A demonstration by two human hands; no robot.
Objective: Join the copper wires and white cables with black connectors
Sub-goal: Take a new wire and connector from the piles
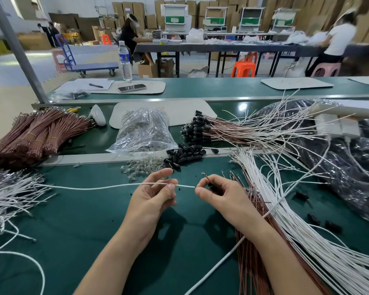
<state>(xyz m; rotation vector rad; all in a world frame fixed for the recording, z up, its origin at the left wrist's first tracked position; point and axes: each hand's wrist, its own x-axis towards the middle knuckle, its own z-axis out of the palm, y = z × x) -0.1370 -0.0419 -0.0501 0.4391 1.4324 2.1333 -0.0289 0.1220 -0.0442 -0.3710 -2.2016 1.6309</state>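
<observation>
1. Now your left hand (156, 194) pinches the white cable (94, 187); your right hand (219, 196), at its tip, grips a black connector (210, 185).
2. Beyond, loose connectors (183, 155) wait.
3. Farther back, a joined pile (200, 128) sits finished; bundled copper wires (30, 135) lie unjoined. Plenty left, I'd judge.

Both bare forearms reach forward and converge. The left hand (156, 195) pinches a white cable (94, 187) between thumb and fingertips. The right hand (218, 193) grips a black connector (210, 185) in curled fingers.

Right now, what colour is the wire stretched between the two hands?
White. The head view shows the cable best.
</observation>
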